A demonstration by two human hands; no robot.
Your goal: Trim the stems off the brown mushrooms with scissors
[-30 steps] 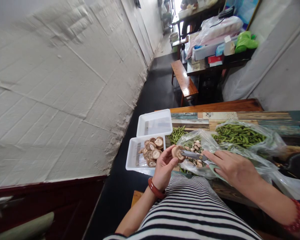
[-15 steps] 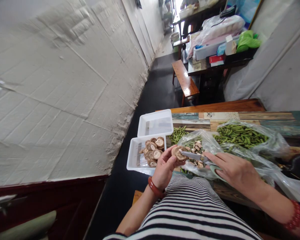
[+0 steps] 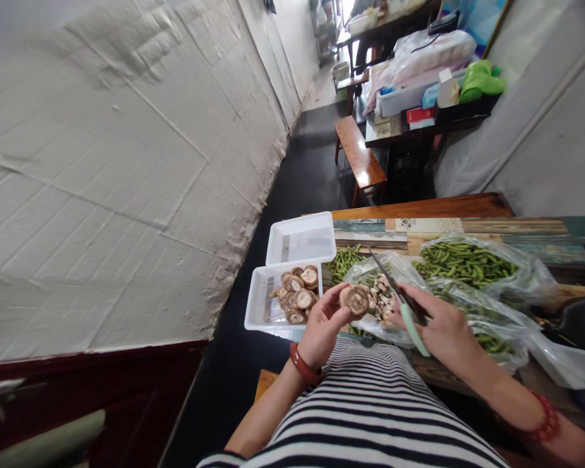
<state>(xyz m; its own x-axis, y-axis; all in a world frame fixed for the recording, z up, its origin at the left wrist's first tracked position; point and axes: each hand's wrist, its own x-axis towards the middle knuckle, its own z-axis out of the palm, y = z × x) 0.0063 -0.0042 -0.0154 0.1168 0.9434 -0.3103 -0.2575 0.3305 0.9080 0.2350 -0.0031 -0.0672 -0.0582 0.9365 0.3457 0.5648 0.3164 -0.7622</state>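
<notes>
"How does the mushroom (image 3: 355, 301) look?"
"Round and brown, with a paler rim and light patches mid-face. It's in the left hand (image 3: 324, 322), fingers and thumb curled close on its edge, between the white tub (image 3: 256, 300) and the pale cut pieces (image 3: 383, 300)"
"And the right hand (image 3: 441, 325)?"
"Fingers wrapped round the pale green handle of the scissors (image 3: 412, 328), blades apart from the mushroom"

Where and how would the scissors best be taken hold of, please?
Probably by the pale green handle, from the near right, where the right grip has it: the scissors slant, handle toward the wearer, blades pointing away and leftward, so this side should avoid the tips.
</notes>
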